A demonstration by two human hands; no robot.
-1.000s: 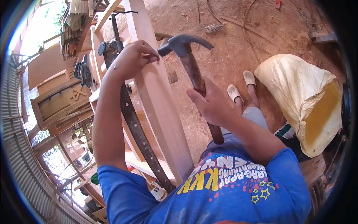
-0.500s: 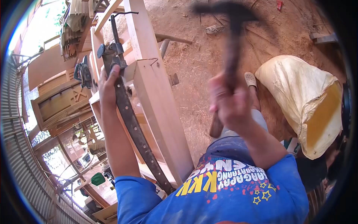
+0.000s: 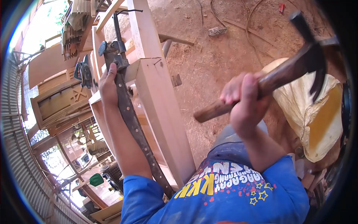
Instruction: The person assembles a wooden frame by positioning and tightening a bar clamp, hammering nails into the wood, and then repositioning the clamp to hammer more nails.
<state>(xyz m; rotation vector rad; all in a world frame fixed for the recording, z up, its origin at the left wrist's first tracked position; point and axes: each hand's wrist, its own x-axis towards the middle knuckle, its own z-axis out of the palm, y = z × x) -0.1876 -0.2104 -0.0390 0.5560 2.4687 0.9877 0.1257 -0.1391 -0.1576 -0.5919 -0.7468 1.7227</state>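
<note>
My right hand (image 3: 246, 104) is wrapped round the wooden handle of a claw hammer (image 3: 279, 76), held up over the ground with its dark metal head at the right. My left hand (image 3: 109, 87) grips a bar clamp (image 3: 128, 108) near its screw end, thumb on the metal; the other fingers are mostly hidden behind it. The clamp's long dark bar has a row of holes and runs down toward my body. Against it lies a pale wooden frame (image 3: 164, 119), with a corner joint close to the clamp's jaw. The hammer is apart from the frame.
A large whitish sack (image 3: 298, 115) stands on the dirt floor at the right. A power tool (image 3: 82, 72) sits beyond the frame. Wooden panels (image 3: 59, 100) and stacked boards (image 3: 76, 30) are at the left. A cord (image 3: 248, 33) crosses the ground.
My right hand has swung the hammer's head from upright over to the right, and the handle now slants. My left hand stays on the clamp.
</note>
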